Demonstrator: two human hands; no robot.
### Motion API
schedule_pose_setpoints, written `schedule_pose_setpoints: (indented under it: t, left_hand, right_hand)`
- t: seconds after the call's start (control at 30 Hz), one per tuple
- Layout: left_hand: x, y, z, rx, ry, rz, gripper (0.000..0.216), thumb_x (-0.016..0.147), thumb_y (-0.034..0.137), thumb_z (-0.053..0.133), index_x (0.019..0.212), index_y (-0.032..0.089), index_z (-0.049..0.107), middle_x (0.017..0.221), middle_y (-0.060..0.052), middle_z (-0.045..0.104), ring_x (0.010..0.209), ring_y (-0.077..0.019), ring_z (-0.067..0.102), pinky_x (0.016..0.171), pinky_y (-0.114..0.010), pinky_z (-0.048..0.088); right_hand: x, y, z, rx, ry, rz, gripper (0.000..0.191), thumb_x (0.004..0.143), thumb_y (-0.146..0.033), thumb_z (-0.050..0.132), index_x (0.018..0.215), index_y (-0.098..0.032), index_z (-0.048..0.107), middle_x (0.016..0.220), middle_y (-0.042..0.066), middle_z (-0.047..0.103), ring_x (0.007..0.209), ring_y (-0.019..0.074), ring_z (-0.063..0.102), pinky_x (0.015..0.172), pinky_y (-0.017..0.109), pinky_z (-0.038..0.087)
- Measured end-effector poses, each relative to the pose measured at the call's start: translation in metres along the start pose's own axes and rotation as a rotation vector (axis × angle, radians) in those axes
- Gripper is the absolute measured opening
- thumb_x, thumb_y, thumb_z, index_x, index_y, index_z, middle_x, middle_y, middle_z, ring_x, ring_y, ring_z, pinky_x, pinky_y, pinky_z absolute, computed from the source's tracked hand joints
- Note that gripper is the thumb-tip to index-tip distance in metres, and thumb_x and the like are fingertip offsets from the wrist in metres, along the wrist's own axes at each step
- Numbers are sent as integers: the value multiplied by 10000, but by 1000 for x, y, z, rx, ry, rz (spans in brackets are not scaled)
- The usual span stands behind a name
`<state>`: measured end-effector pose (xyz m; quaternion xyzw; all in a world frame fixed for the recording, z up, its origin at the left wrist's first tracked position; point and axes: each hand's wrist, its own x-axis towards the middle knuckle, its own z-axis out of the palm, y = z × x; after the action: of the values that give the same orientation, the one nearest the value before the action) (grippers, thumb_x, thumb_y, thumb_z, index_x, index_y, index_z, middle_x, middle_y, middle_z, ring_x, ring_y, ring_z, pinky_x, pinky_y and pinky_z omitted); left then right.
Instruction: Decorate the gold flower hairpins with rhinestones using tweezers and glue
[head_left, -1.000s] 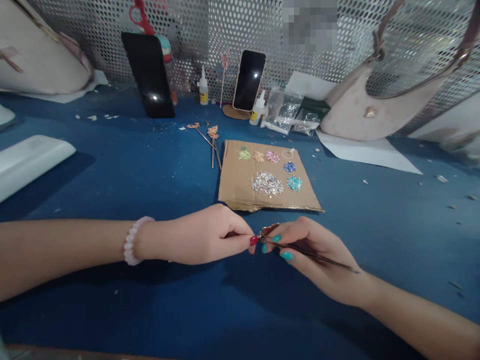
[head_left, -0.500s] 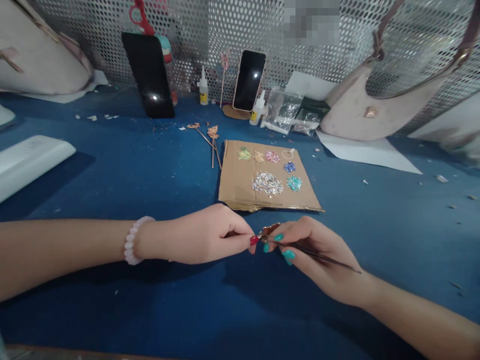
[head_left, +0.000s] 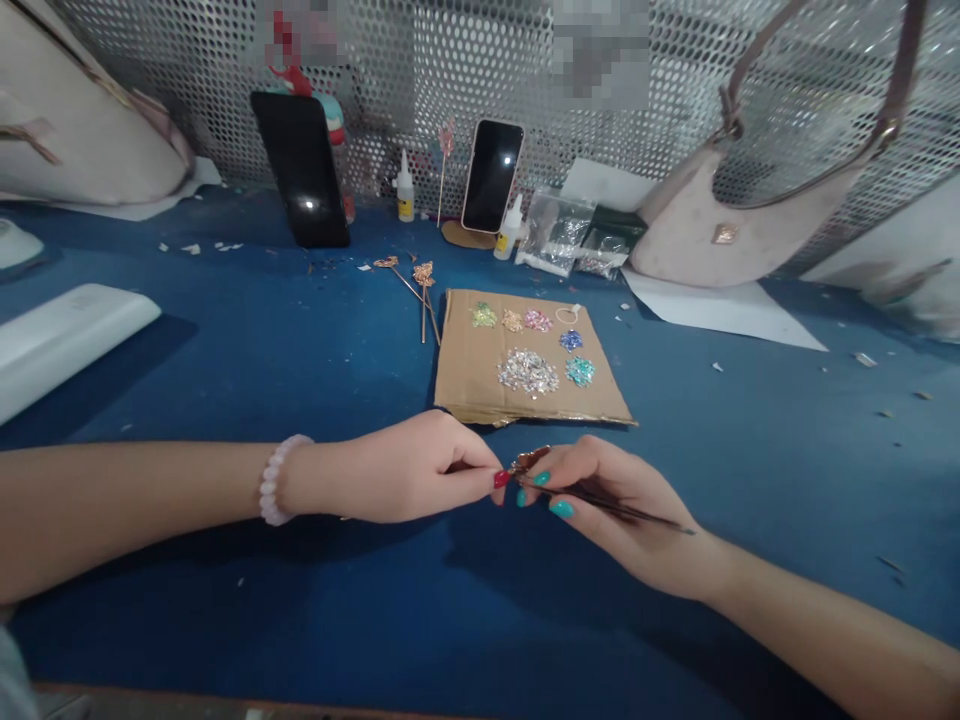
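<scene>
My left hand (head_left: 409, 468), with a pale bead bracelet on its wrist, rests on the blue table and pinches a small rose-gold ornament (head_left: 527, 460) between thumb and forefinger. My right hand (head_left: 626, 505) meets it fingertip to fingertip and grips thin dark tweezers (head_left: 622, 510), whose tips sit at the ornament. Just beyond both hands lies a cardboard sheet (head_left: 465, 375) carrying small heaps of coloured rhinestones (head_left: 529, 370).
Two rose-gold hairpins (head_left: 424, 285) lie left of the cardboard. Two phones (head_left: 302, 170) lean on the perforated metal wall, with glue bottles (head_left: 405, 190) and plastic bags (head_left: 566, 235) beside them. A pink handbag (head_left: 720, 235) stands at the right, a white block (head_left: 60, 335) at the left.
Both hands keep their pinch on the ornament and tweezers. The view has tilted slightly, so everything sits a little lower and to the left.
</scene>
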<state>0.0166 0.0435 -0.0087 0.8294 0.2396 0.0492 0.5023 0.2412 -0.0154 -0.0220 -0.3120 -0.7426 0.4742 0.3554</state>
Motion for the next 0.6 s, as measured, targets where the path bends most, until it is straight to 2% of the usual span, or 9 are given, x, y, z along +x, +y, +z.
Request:
schedule_pose_setpoints:
  t: [0.2, 0.6]
  left_hand:
    - [1, -2, 0, -11, -2, -27, 312, 931, 327, 399, 854, 153, 646, 503, 55, 402, 450, -67, 353, 452, -167, 302]
    - [1, 0, 3, 35, 36, -25, 279, 911, 282, 423, 834, 150, 656, 517, 59, 413, 461, -55, 354, 459, -152, 293]
  right_hand:
    - [-2, 2, -1, -18, 20, 23, 74, 918, -207, 496, 976, -233, 533, 920, 53, 623, 862, 159, 639, 725, 313, 540]
    - [-3, 5, 0, -12, 57, 38, 32, 918, -231, 499, 941, -240, 519, 888, 42, 630, 849, 157, 632, 723, 318, 524]
